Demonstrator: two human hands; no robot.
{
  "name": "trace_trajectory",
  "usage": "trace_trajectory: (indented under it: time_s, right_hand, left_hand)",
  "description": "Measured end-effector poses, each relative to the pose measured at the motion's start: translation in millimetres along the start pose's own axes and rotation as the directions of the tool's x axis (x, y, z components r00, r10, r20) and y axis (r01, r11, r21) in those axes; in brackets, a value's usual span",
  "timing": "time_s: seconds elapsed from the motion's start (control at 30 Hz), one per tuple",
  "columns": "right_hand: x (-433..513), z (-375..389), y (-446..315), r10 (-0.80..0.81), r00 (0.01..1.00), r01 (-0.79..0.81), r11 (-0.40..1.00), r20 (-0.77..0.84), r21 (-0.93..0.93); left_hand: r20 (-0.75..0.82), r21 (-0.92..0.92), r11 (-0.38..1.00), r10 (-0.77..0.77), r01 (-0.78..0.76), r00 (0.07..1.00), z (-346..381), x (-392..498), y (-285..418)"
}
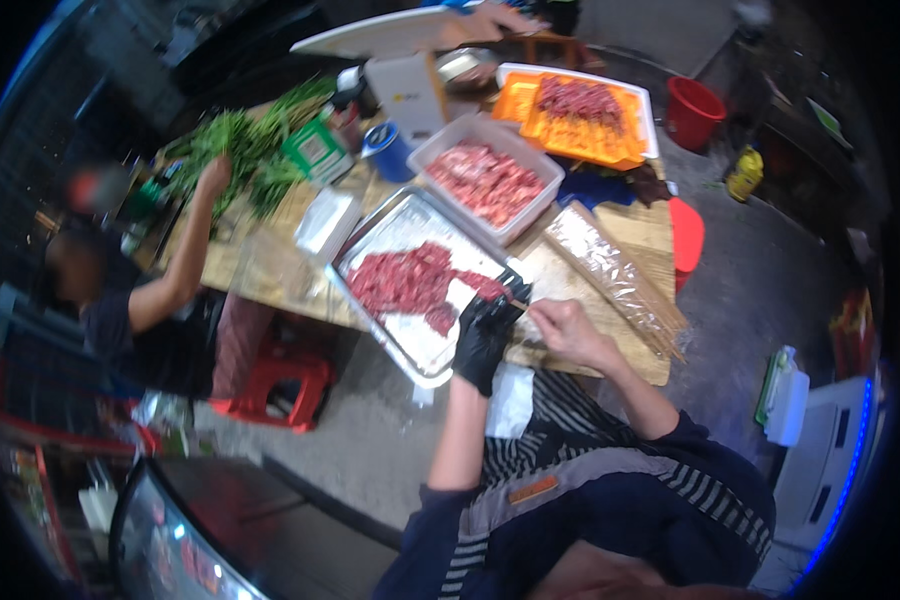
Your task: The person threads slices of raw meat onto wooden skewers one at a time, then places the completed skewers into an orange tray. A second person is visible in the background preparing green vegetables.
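Observation:
My left hand [487, 322], in a black glove, grips a strip of raw red meat [484, 285] at the near right rim of a metal tray [412, 360]. Bare, my right hand [570, 330] pinches a thin skewer stick [521, 304] whose far end runs into the meat at the gloved fingers. A heap of sliced raw meat [401, 281] lies in the tray. Right of my hands is a plastic-wrapped bundle of wooden skewers [607, 262]. Beyond the tray stands a clear plastic tub [547, 176] of meat pieces [484, 184].
An orange tray [630, 150] holding meat skewers [581, 101] stands at the far right of the wooden table [645, 225]. Leafy greens [232, 150], a green box [316, 150] and a blue can [387, 154] are farther left. Another person [157, 300] sits at the left, one hand at the greens.

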State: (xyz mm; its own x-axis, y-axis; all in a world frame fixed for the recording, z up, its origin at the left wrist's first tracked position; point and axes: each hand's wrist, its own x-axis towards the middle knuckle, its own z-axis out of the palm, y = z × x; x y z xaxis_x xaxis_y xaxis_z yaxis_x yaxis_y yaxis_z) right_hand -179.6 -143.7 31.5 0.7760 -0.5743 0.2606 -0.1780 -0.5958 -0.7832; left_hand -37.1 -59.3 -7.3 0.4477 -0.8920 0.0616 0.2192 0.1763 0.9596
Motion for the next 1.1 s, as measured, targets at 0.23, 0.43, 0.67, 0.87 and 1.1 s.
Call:
trace_trajectory:
  time_s: [0.23,0.43,0.67,0.87,1.1]
  right_hand:
    - [20.8,-41.5,4.7,0.086,0.991,-0.088,0.996,-0.104,-0.014]
    - [59.0,-120.7,30.1,0.160,0.980,-0.196,0.887,-0.121,-0.418]
    - [162.5,-191.5,95.8,-0.069,0.942,-0.175,0.735,-0.330,-0.655]
    - [243.2,-196.2,124.4,0.210,0.901,-0.426,0.585,-0.378,-0.690]
    - [270.1,-183.7,127.3,0.225,0.890,-0.449,0.577,-0.396,-0.682]
  left_hand:
    - [0.134,0.161,0.972,0.149,-0.170,0.980,-5.7,-9.2,21.9]
    - [-0.158,0.144,0.966,0.236,-0.214,0.959,-51.7,-39.3,44.2]
    - [-0.322,0.133,0.988,0.112,-0.072,0.940,-69.2,-55.9,42.9]
    - [-0.382,0.222,0.969,0.188,-0.107,0.905,-86.8,-63.8,47.8]
    - [-0.434,0.232,0.965,0.218,-0.125,0.874,-99.3,-64.7,50.6]
